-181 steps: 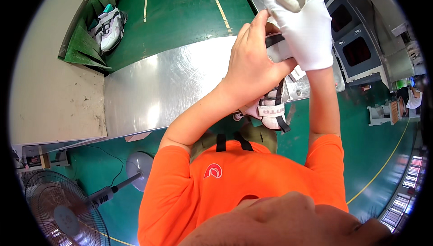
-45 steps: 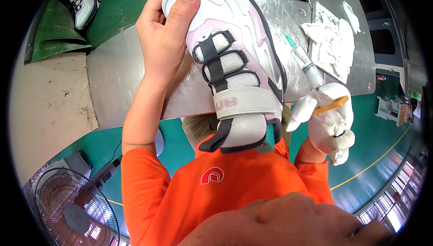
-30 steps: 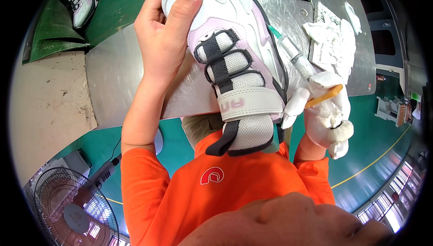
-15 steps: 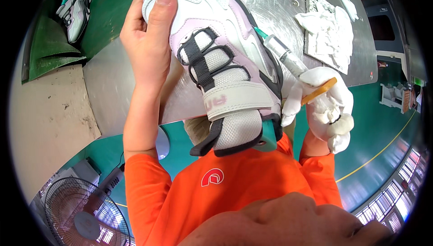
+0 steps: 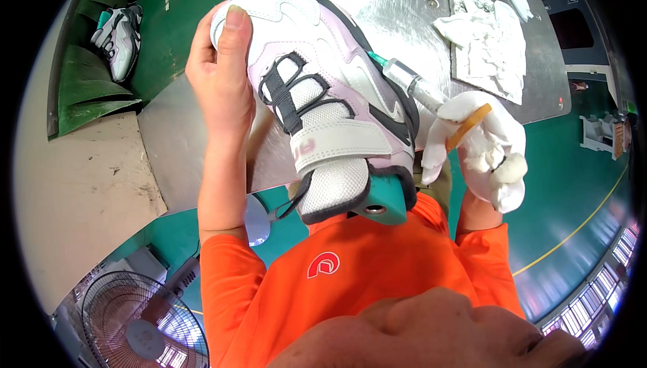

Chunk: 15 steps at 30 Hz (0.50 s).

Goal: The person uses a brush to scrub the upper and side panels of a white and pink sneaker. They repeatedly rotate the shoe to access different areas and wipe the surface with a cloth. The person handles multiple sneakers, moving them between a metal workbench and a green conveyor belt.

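My bare left hand point(image 5: 222, 78) grips the toe of a white and pale pink shoe point(image 5: 323, 98) with grey hook-and-loop straps, holding it up over the metal table point(image 5: 168, 145). A teal shoe last point(image 5: 381, 199) shows at the shoe's heel opening. My right hand point(image 5: 482, 149), in a white glove, holds a syringe point(image 5: 411, 85) whose green tip touches the shoe's side near the sole. The same hand also holds a white wad and an orange band.
White cloths point(image 5: 488, 38) lie on the table at the far right. Another shoe point(image 5: 120, 38) rests on a green belt at the upper left. A floor fan point(image 5: 141, 321) stands at the lower left, on a green floor with yellow lines.
The shoe has tilted so its heel and the teal last face me more. My right hand has risen, bringing the syringe tip against the shoe's side.
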Available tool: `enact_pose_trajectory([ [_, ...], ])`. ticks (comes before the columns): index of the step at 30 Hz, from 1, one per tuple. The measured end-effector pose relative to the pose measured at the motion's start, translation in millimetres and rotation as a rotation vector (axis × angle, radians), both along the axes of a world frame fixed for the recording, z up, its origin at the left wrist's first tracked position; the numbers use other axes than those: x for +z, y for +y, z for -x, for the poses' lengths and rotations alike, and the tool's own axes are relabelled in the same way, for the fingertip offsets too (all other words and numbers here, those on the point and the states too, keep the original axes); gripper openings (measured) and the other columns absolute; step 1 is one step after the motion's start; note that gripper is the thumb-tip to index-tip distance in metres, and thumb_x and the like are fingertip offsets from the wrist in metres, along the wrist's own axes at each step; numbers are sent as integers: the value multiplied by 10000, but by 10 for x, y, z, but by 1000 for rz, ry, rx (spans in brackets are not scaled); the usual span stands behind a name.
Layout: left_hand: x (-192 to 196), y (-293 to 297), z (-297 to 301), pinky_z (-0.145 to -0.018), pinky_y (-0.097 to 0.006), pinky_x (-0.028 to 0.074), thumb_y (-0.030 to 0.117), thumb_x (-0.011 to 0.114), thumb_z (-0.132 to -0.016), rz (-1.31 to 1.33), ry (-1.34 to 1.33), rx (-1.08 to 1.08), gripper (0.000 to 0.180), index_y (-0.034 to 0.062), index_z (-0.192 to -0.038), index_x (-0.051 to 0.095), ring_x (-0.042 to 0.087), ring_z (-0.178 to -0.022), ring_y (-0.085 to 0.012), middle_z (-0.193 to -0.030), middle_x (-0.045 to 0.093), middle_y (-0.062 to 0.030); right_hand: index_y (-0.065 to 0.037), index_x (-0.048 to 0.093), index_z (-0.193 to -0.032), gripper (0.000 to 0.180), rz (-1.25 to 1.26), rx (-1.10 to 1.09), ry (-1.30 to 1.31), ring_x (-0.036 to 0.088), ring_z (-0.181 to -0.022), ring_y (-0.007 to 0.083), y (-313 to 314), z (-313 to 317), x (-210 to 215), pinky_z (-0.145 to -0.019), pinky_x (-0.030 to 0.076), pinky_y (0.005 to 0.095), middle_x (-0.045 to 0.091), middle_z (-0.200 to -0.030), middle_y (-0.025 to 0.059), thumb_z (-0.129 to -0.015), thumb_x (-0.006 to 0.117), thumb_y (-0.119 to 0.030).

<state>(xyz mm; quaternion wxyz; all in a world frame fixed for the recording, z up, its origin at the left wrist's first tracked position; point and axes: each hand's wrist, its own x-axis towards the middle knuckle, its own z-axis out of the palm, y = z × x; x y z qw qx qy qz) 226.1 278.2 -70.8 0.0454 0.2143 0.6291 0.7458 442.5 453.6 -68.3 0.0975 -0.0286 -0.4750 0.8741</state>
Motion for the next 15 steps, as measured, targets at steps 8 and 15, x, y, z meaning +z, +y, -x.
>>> enact_pose_trajectory([
  [8, -109, 22, 125, -793, -221, 466, 229, 631, -932, -27, -51, -53, 324, -43, -1106, 598, 586, -871, -95, -976, 642, -57, 172, 435, -1216, 720, 146, -184, 225, 631, -719, 290, 22, -19, -127, -734, 545, 347, 591, -1016, 300, -620, 671, -157],
  [15, -221, 72, 211, -735, -255, 510, 257, 593, -953, -92, -346, -171, 320, -27, -1099, 585, 631, -849, -131, -979, 653, -82, 44, 473, -1180, 477, -412, -580, -234, 638, -841, 135, 80, 36, -533, -779, 523, 265, 647, -990, 141, -760, 697, 19],
])
